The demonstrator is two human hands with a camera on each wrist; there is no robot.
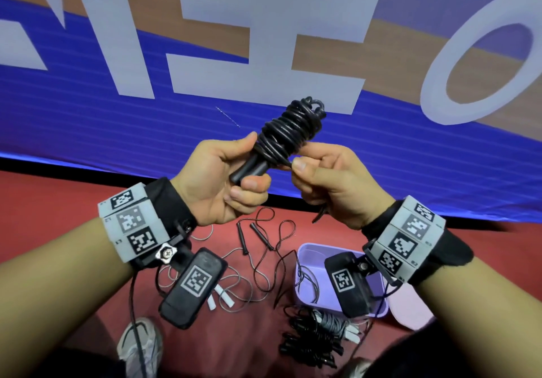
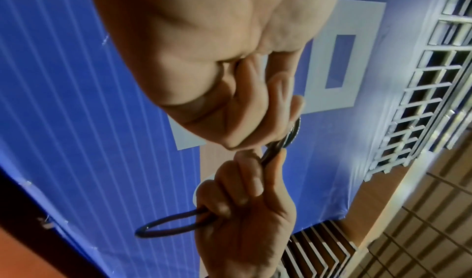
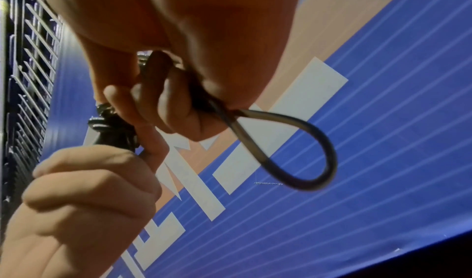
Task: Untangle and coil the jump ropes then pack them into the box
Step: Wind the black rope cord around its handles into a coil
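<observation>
Red flooring point(image 1: 73, 201) is seen underfoot, with a blue banner point(image 1: 88, 119) bearing large white letters behind it. A black rope point(image 1: 286, 131), wound into a tight bundle around its handles, is held up in front of the banner, well above the floor. The left hand point(image 1: 223, 181) is wrapped around the handles at the bundle's lower end, thumb on top and fingers curled beneath. The free end of the rope is pinched by the right hand point(image 1: 328, 181) between thumb and fingers just beside the bundle, and a small loop point(image 3: 293, 151) of it is seen hanging out past the right palm. Below on the floor, a lilac box point(image 1: 308, 263) is seen with a dark cord draped into it. Just in front of the box lie coiled ropes point(image 1: 316, 339). Left of the box, loose ropes point(image 1: 264, 260), black and white, are spread in tangled loops. A grey shoe point(image 1: 137, 345) is seen at the bottom edge.
</observation>
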